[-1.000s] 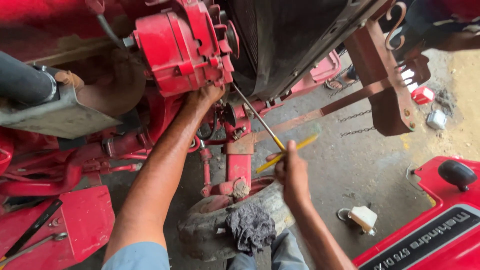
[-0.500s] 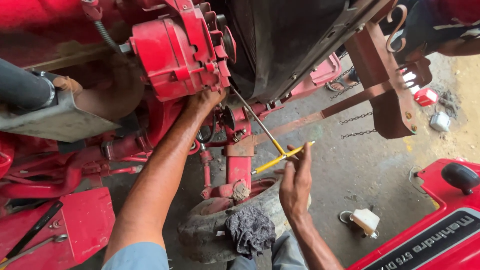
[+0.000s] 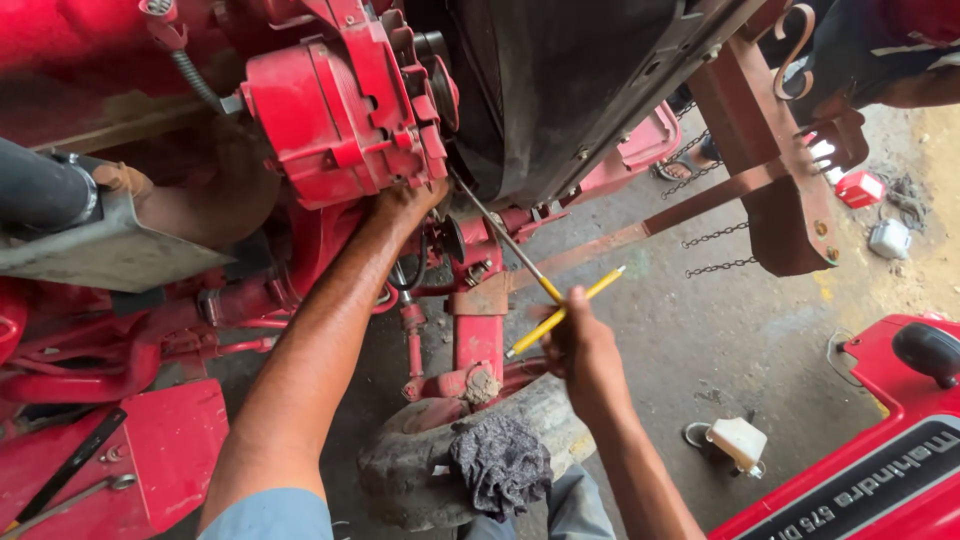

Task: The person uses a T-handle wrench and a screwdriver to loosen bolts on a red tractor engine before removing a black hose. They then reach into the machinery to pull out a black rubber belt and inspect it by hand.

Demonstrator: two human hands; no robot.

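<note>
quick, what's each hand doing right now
Left hand: reaching under the red alternator; grip cannot be told.
Right hand: closed on a yellow-handled screwdriver.

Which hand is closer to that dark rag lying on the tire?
The right. The right hand holds yellow-handled tools just above and right of the dark rag. The left hand is far higher, reaching under the red engine part.
</note>
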